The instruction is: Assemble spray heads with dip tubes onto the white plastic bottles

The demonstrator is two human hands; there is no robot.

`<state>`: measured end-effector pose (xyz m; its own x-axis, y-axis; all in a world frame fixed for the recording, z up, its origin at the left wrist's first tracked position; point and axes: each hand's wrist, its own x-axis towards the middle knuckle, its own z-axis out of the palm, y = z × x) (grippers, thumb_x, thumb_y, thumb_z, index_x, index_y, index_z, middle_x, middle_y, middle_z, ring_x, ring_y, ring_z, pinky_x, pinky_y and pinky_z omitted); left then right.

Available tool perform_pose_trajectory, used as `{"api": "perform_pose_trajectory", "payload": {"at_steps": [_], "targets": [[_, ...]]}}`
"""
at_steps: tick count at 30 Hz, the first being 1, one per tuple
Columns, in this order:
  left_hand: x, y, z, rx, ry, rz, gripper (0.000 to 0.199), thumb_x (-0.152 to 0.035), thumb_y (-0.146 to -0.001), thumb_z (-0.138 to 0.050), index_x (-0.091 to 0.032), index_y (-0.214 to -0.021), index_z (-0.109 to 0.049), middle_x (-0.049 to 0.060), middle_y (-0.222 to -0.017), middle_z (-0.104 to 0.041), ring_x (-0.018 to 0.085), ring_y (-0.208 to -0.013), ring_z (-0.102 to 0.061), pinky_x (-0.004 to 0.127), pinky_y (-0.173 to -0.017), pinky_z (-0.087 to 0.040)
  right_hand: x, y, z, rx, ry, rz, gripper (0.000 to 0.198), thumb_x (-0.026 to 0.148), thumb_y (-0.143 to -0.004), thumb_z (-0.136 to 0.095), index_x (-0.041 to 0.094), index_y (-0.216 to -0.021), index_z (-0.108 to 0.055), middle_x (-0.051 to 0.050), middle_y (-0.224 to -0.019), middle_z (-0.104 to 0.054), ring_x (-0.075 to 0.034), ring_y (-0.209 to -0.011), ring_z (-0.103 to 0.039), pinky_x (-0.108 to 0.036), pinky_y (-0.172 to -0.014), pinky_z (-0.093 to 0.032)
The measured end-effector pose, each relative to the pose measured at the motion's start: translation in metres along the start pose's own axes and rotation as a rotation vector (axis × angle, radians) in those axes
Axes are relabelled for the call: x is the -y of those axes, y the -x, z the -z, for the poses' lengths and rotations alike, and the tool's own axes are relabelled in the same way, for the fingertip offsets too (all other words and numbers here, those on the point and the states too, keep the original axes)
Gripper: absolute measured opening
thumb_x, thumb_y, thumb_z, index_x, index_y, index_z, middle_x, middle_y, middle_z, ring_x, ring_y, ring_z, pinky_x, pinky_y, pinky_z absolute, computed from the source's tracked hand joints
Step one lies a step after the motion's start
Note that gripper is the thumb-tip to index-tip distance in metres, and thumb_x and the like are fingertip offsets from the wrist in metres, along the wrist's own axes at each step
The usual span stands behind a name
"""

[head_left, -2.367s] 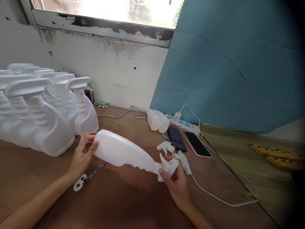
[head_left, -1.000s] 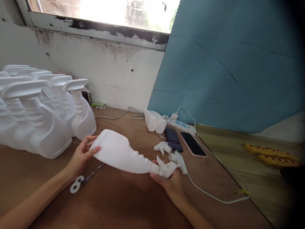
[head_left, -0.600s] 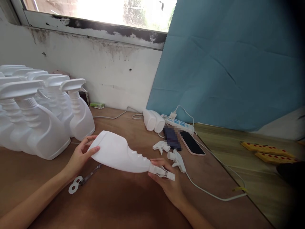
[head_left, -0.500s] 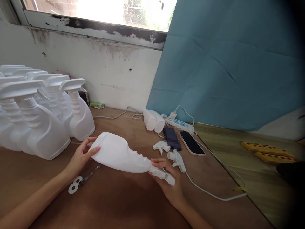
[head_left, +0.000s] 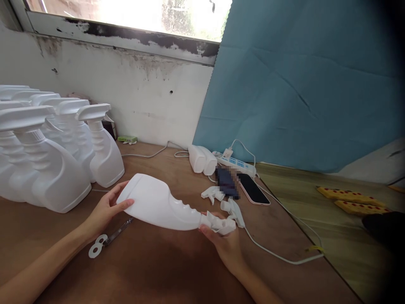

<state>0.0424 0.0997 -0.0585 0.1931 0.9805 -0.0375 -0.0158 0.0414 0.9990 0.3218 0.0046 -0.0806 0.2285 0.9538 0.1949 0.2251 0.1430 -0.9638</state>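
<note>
Around 7 o'clock over the desk (head_left: 172, 268), white bottle (head_left: 158, 207) hangs tilted, base gripped by left hand (head_left: 105, 209), spray head (head_left: 223, 225) held in right hand (head_left: 224, 245); keeping bottle and head lined up probably helps.

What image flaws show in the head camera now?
Head view: the window is blown out; head view: right edge falls dark; head view: table darkens below the held bottle; head view: mosaic pixels partly cover the dark flat item beside the phone.
</note>
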Motion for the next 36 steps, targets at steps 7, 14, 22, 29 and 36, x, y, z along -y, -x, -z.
{"api": "perform_pose_trajectory", "payload": {"at_steps": [7,14,22,29,36], "targets": [[0.004,0.001,0.005,0.027,0.007,-0.071,0.067,-0.032,-0.057,-0.076,-0.029,-0.119,-0.05,0.005,-0.122,-0.055,0.03,-0.113,-0.049,0.032,-0.083,-0.051,0.001,-0.004,0.0,-0.018,-0.244,-0.189,0.038,0.044,-0.06,-0.074,0.018,-0.086,-0.067,-0.008,-0.077,-0.07,-0.024,-0.069,-0.065,-0.04,-0.066,-0.055],[-0.002,0.005,0.004,-0.047,-0.248,-0.319,0.08,-0.03,-0.056,-0.076,-0.038,-0.126,-0.039,0.002,-0.119,-0.054,0.029,-0.109,-0.052,0.036,-0.086,-0.048,-0.006,-0.007,-0.001,0.107,-0.425,-0.171,0.044,0.055,-0.063,-0.068,0.019,-0.089,-0.065,-0.008,-0.077,-0.069,-0.025,-0.068,-0.067,-0.039,-0.061,-0.055],[0.008,0.01,0.029,-0.378,-0.833,-1.207,0.027,-0.039,-0.07,-0.062,-0.023,-0.085,-0.046,-0.001,-0.098,-0.065,0.026,-0.101,-0.059,0.044,-0.093,-0.041,0.005,-0.008,-0.007,0.216,-0.582,-0.593,0.058,0.062,-0.083,-0.037,0.012,-0.085,-0.065,-0.011,-0.074,-0.069,-0.017,-0.061,-0.066,-0.029,-0.059,-0.054],[-0.019,0.026,-0.015,-0.288,-1.515,-1.171,0.029,-0.021,-0.081,-0.044,-0.019,-0.11,-0.047,0.007,-0.115,-0.06,0.025,-0.114,-0.051,0.05,-0.104,-0.022,0.008,-0.004,-0.007,0.186,-0.599,-0.637,0.053,0.056,-0.087,-0.035,0.011,-0.087,-0.063,-0.009,-0.069,-0.068,-0.013,-0.053,-0.064,-0.023,-0.052,-0.053],[-0.021,0.045,-0.096,0.142,-1.742,-1.173,0.053,-0.019,-0.083,-0.037,-0.017,-0.136,-0.03,0.004,-0.145,-0.025,0.025,-0.131,-0.029,0.048,-0.104,-0.024,0.007,0.014,-0.016,0.357,-0.573,-0.426,0.054,0.059,-0.079,-0.048,0.01,-0.097,-0.061,-0.006,-0.062,-0.067,-0.018,-0.047,-0.063,-0.027,-0.044,-0.05]]}}
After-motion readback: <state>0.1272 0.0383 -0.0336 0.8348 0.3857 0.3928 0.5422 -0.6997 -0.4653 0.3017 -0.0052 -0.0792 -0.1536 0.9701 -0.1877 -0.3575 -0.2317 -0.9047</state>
